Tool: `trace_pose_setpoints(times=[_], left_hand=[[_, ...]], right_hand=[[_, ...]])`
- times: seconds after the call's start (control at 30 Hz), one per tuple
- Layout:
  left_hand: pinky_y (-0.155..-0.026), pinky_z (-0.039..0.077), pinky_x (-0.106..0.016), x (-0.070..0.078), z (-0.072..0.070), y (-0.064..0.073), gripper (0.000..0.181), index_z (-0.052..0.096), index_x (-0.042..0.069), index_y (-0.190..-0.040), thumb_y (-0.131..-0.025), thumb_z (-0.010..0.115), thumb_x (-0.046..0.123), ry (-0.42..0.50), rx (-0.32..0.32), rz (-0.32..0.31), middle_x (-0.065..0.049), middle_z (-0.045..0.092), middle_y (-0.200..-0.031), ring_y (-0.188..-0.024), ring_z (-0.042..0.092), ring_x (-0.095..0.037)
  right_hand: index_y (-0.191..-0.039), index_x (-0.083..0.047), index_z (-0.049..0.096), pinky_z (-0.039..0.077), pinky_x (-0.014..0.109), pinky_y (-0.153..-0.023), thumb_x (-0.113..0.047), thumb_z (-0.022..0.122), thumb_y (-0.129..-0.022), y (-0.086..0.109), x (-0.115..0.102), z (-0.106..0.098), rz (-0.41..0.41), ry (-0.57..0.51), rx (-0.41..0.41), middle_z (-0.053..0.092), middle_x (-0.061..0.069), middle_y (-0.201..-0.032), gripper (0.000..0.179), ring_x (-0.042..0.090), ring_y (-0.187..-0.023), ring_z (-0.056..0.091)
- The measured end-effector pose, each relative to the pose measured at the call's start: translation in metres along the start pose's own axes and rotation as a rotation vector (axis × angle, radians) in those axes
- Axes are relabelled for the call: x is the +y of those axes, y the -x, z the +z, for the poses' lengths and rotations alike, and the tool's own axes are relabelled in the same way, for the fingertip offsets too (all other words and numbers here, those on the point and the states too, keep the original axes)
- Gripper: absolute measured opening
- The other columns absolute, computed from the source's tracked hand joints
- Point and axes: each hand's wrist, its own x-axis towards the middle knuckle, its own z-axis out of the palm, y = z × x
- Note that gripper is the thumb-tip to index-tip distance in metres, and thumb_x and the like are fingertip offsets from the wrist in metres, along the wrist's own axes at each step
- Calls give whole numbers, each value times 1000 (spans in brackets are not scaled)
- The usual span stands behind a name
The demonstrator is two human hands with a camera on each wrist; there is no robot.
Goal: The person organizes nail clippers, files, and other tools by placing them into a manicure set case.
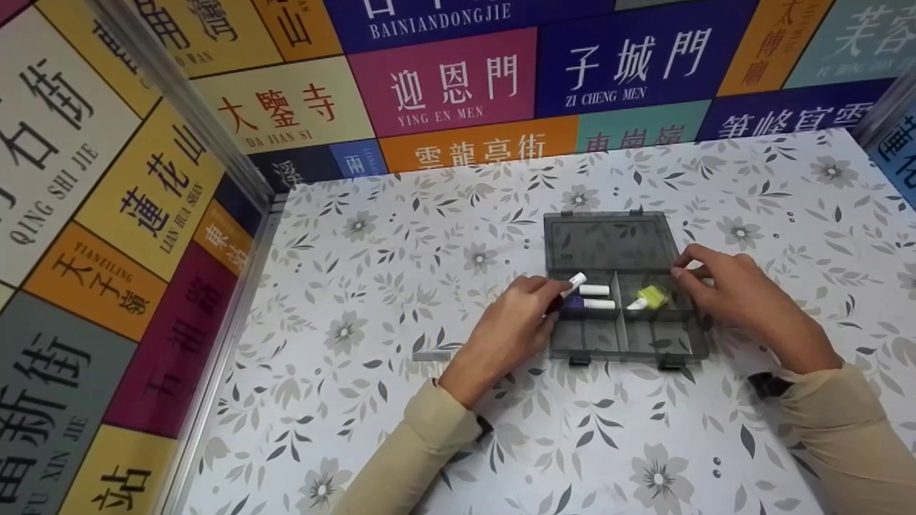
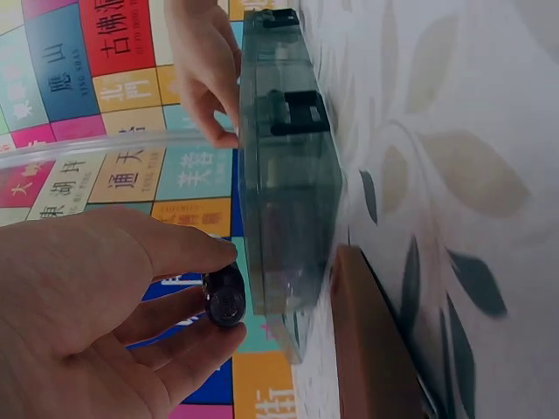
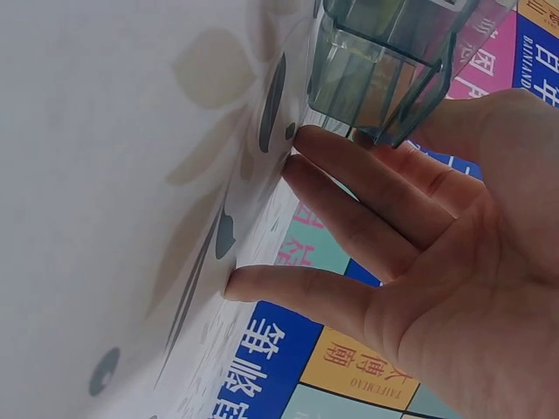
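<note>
A grey see-through compartment box (image 1: 622, 352) lies on the table with its lid (image 1: 605, 239) folded back. My left hand (image 1: 512, 318) is over its left side, pinching a small dark nail polish bottle (image 2: 225, 297) with a white cap between thumb and fingers. Under that hand, a purple nail polish bottle (image 1: 575, 303) and another white-capped bottle (image 1: 594, 290) lie in the upper left part. A yellow-green nail polish bottle (image 1: 653, 296) lies in the upper right compartment. At the box's right edge my right hand (image 1: 748, 304) pinches the rim, its other fingers resting on the table.
A flower-patterned cloth (image 1: 343, 400) covers the table. Left of the box lies a thin clear strip (image 1: 433, 355). A brown object (image 2: 367, 332), kind unclear, shows beside the box in the left wrist view. Panels with printed place names (image 1: 444, 86) stand behind and left.
</note>
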Motion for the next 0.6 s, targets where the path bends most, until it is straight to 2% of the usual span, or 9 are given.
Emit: trace_pose_setpoints(times=[0.2,0.37,0.6], left_hand=[[-102,61,-28,10,4,-13,40,69,14,-142,-102,71,8,17,-10,18,-3,75,-133,-125,70,-21],[-101,61,-27,19,10,-25,35,71,14,-138,-104,71,11,11,4,65,-2,76,-129,-121,71,-20],[-100,61,-27,32,18,-40,35,71,17,-138,-104,72,14,20,-29,65,2,75,-132,-124,70,-18]], right_hand=[[-119,-9,68,57,56,-84,-27,57,-113,2,1,0,-5,10,16,78,29,-119,22,51,-112,75],[-119,-9,68,57,54,-82,-28,57,-113,1,2,1,-2,24,18,78,29,-118,22,50,-111,76],[-121,-9,67,58,62,-85,-31,57,-113,-1,1,2,29,29,2,77,31,-120,25,52,-112,74]])
